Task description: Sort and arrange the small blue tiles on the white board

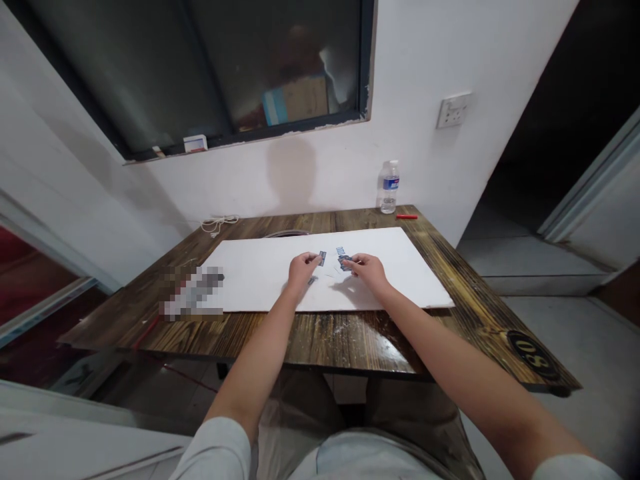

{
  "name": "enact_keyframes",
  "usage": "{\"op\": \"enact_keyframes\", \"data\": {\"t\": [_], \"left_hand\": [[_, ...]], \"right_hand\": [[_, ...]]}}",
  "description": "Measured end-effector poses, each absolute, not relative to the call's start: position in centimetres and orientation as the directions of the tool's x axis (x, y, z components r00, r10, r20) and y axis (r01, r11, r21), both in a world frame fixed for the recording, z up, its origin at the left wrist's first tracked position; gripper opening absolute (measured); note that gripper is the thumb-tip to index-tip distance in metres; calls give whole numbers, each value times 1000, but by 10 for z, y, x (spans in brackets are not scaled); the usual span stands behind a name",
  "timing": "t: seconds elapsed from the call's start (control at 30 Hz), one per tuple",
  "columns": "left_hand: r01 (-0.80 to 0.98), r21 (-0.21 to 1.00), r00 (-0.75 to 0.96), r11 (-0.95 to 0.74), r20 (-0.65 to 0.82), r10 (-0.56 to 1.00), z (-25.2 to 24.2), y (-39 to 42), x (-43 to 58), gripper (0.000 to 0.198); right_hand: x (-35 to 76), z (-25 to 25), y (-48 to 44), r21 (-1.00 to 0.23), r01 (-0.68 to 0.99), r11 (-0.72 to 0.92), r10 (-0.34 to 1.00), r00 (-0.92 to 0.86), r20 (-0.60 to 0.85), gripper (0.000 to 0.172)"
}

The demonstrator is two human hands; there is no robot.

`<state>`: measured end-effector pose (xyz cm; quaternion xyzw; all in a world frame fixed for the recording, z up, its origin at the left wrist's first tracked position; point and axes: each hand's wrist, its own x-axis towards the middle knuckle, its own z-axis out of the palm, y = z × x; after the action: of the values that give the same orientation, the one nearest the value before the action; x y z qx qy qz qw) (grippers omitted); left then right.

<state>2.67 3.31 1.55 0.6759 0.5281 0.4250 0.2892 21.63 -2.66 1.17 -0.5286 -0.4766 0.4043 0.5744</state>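
Observation:
Over a white board (260,270), my left hand (301,272) pinches a small dark card (323,257) between thumb and fingers. My right hand (370,269) is closed on several small dark cards (345,263), bunched at its fingertips. Just beyond the right fingertips lie small blue-edged pieces (341,251) in a short row. Thin whitish pieces (331,273) rest on the board between my hands. A small dark piece (311,281) lies below my left hand, partly hidden by it. Print on the cards is too small to read.
The board lies on a dark wooden table (345,337). At the back right stand a plastic bottle (389,190) and a red pen-like stick (407,217). A white cable (219,223) is coiled back left; a blurred patch (195,293) covers something on the left. A number plaque (533,353) marks the right corner.

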Motion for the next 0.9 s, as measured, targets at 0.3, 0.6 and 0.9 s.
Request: {"op": "enact_keyframes", "data": {"t": [0.3,0.6,0.9], "left_hand": [[275,918,430,-285,147,891,15,19,43,40],[331,893,377,-305,171,910,20,17,40,36],[441,840,377,-318,148,914,17,17,42,40]], "right_hand": [[218,14,-27,-993,29,117,976,183,120,44],[214,9,-27,-988,93,120,983,126,132,46],[212,7,-29,-987,112,112,987,104,124,45]]}}
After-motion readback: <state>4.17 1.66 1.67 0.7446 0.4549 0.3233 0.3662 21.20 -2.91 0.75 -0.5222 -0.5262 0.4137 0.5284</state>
